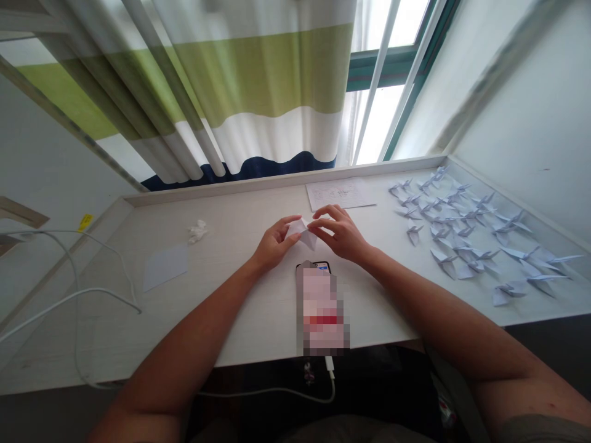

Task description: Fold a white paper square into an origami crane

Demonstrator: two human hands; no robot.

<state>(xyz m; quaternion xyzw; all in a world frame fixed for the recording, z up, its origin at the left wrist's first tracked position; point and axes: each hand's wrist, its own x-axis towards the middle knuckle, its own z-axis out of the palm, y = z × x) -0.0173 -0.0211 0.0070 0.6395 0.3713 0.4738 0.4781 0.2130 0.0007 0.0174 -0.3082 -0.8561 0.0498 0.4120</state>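
Leaning in from between seven and eight o'clock, the left forearm is angled up to the table's [258, 329] middle; the right is brought in from about four o'clock. Both hands are met over one small piece of folded white paper [303, 236], raised slightly at the dial's centre. By the left hand [273, 243] the paper's nine o'clock side is pinched, thumb laid along the near edge, index finger curved over the far one. By the right hand [342, 232] the three o'clock side is held at the fingertips, thumb and index drawn nearly together, the wrist bent inward; whether the remaining right fingers touch paper cannot be told. At six o'clock, just below, a phone [319, 307] is laid, its screen mostly blurred out. A printed sheet [340, 193] is noted at one o'clock, folded paper cranes [467, 229] are clustered from two to four, a crumpled white scrap [197, 231] is left at nine, and a flat paper sheet [166, 266] is placed between eight and nine.
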